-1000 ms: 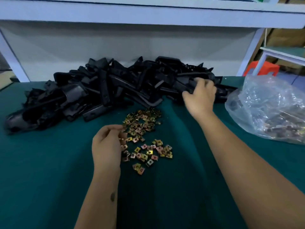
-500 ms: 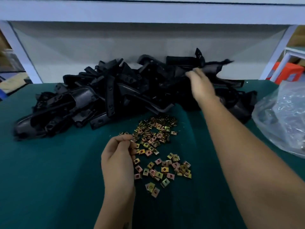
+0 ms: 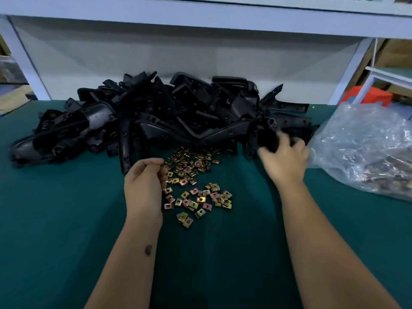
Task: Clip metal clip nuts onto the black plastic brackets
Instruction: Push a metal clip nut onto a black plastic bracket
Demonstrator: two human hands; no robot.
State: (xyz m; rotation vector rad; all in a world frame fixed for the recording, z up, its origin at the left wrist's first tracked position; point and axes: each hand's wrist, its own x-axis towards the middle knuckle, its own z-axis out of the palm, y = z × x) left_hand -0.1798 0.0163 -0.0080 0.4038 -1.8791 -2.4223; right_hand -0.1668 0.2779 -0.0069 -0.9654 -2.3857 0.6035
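Note:
A big heap of black plastic brackets (image 3: pixel 156 117) lies across the back of the green table. In front of it several gold and pink metal clip nuts (image 3: pixel 196 188) are scattered. My left hand (image 3: pixel 143 188) rests at the left edge of the nuts, fingers curled with their tips among them; whether it holds a nut is hidden. My right hand (image 3: pixel 284 162) is closed on a black bracket (image 3: pixel 267 137) at the right end of the heap.
A clear plastic bag (image 3: pixel 365 150) with more metal parts sits at the right edge of the green table (image 3: pixel 55 230). A pale blue shelf frame (image 3: pixel 200 21) runs above the back. An orange stool (image 3: pixel 365 97) stands beyond the table, right.
My right hand has come down from the top of the heap toward me and to the right, now gripping a bracket. My left hand stays by the nuts.

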